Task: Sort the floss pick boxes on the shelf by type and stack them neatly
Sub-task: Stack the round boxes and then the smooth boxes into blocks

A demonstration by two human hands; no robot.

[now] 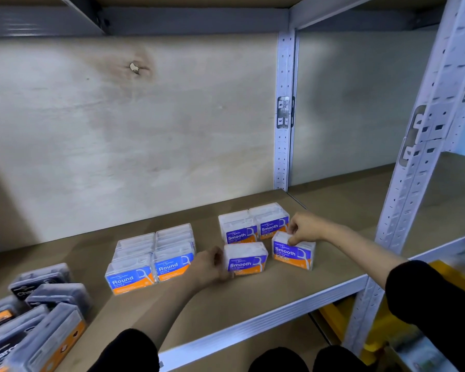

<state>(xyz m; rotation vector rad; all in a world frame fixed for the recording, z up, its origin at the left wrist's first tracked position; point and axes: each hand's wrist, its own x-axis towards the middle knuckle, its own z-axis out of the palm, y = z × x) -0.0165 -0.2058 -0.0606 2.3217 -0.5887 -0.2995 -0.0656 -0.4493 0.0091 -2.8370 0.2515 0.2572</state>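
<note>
On tan shelf point(226, 299), stained wall point(145, 130) behind, left hand point(208, 267) gripping front box point(249, 257), right hand point(305, 226) pinching right box point(295, 252)

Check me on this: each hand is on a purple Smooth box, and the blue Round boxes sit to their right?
Wrong side: the head view shows the blue Round boxes to their left. The left hand holds the front-left Smooth box, the right hand the front-right Smooth box.
</note>
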